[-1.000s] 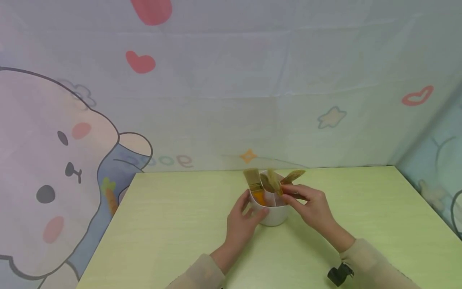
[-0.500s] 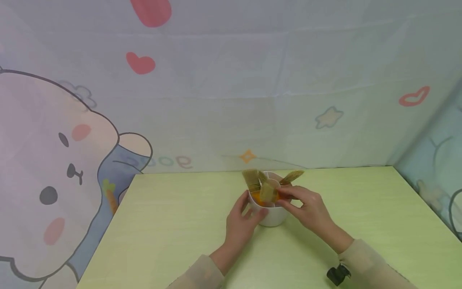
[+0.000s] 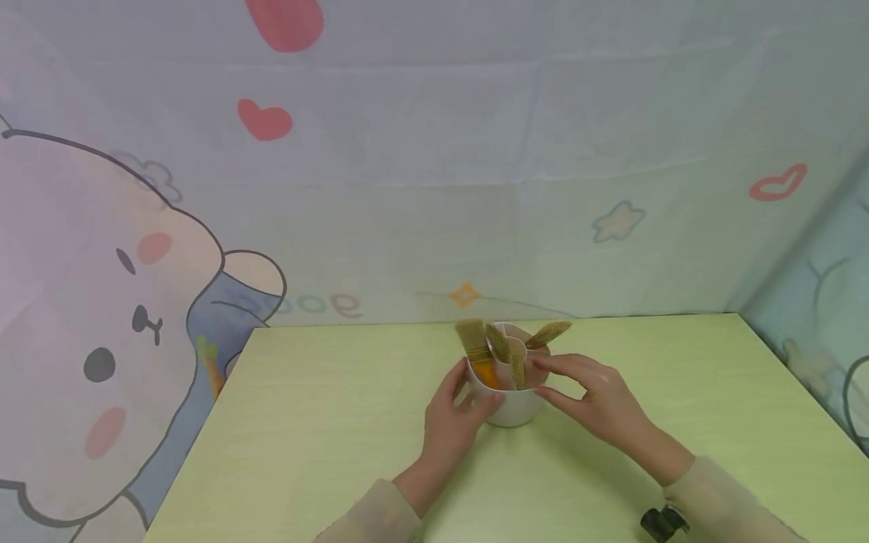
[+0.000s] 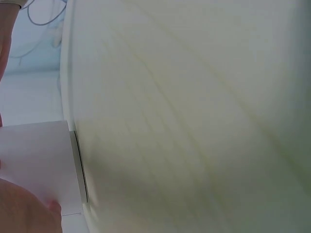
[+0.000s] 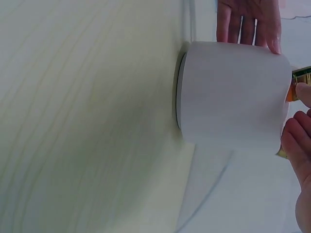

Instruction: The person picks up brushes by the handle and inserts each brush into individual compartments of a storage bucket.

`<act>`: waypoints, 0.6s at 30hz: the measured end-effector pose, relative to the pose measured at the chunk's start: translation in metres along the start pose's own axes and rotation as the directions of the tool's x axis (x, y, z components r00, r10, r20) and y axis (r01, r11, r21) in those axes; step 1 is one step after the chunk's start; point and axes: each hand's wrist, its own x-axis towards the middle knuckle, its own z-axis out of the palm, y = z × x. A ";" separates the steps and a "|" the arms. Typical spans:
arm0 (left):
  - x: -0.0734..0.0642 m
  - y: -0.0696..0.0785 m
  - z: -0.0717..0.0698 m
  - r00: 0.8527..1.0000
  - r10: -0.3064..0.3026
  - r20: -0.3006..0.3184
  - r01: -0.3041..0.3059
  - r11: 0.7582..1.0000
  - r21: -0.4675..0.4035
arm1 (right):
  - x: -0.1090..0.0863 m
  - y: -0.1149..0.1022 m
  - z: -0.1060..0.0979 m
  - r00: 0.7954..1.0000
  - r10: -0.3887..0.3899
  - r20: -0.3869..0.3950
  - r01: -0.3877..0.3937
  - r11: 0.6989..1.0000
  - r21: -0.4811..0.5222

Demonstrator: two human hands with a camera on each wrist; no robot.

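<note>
A white divided holder (image 3: 512, 407) stands on the table, seen from the side in the right wrist view. Its left side is held by my left hand (image 3: 456, 428), thumb at the front and fingers along the wall. Several flat paintbrushes stand in it, bristles up: one with an orange handle (image 3: 475, 343) at the left, one in the middle (image 3: 498, 343), one at the front (image 3: 517, 371), one leaning right (image 3: 548, 333). At the right rim is my right hand (image 3: 600, 396), thumb and forefinger parted beside the front paintbrush. The paintbrushes' lower parts are hidden inside the holder.
The pale yellow-green table (image 3: 326, 407) reaches back to a printed cloth backdrop (image 3: 434, 188). A black device (image 3: 664, 522) sits by the right sleeve. A dark cable (image 3: 852, 400) hangs at the far right.
The right hand has lowered a paintbrush into the front of the holder and let go of it; its fingers have parted and drawn slightly right. The left hand stays on the holder.
</note>
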 end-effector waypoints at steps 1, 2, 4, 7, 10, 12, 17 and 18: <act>0.000 0.000 0.000 1.000 -0.003 0.001 0.003 1.000 0.001 | -0.001 0.001 -0.002 1.000 0.004 0.008 -0.004 1.000 -0.009; 0.000 0.000 -0.001 1.000 0.000 0.004 0.000 1.000 0.004 | -0.001 0.002 -0.005 1.000 0.006 0.014 -0.005 1.000 -0.018; 0.001 0.000 -0.001 1.000 -0.005 0.009 0.005 1.000 0.010 | -0.002 0.004 -0.009 1.000 0.004 0.025 -0.003 0.999 -0.032; 0.001 0.001 -0.003 1.000 -0.015 0.017 0.015 0.999 0.039 | -0.002 0.009 -0.016 0.999 0.012 0.051 -0.009 0.999 -0.050; 0.001 0.002 -0.007 0.999 -0.023 0.026 0.021 0.996 0.091 | -0.003 0.013 -0.023 0.997 0.015 0.079 -0.009 0.998 -0.069; 0.001 0.003 -0.011 0.999 -0.024 0.033 0.020 0.992 0.125 | -0.003 0.015 -0.029 0.995 0.014 0.094 -0.006 0.996 -0.085; 0.002 0.007 -0.022 0.998 -0.043 0.053 0.032 0.982 0.185 | -0.005 0.019 -0.044 0.989 0.051 0.141 -0.033 0.991 -0.127; 0.003 0.007 -0.026 0.997 -0.043 0.056 0.031 0.979 0.201 | -0.005 0.020 -0.046 0.986 0.068 0.154 -0.048 0.990 -0.134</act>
